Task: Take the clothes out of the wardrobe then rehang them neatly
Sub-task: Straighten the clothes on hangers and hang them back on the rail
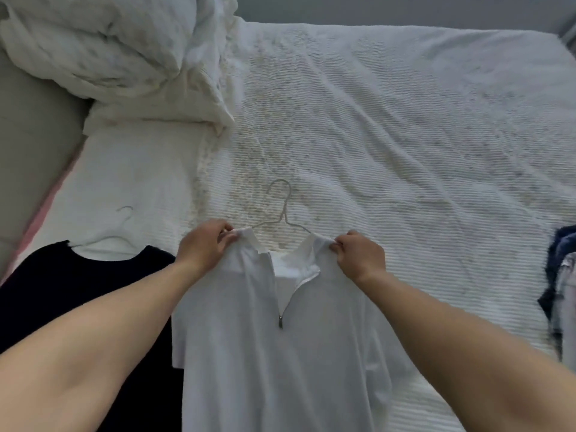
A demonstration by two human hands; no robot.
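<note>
Both bare forearms reach forward from the near edge of the bed [405, 120], wrists slightly bent. The left hand [205, 244] has its grip closed on the left end of the collar of the white zip-neck shirt [280, 353], thumb and fingers curled and pinching the cloth. The right hand [358, 255] pinches the right end of the collar in the same way. Between them the collar is spread over a thin wire hanger [282, 210], whose hook points toward the far edge of the bed.

The shirt lies front up on the ribbed white cover, its zip partly open, its hem running off the bottom of the view. Just beside it on the left lies a dark shirt [62, 291] on a white hanger [124, 226]; the two garments seem to touch along the sleeve. The middle and far right of the bed are open cover. A rumpled duvet [118, 57] fills the far left corner. At the right edge a heap of blue and pale clothes [561, 275] is cut off, too blurred to sort
</note>
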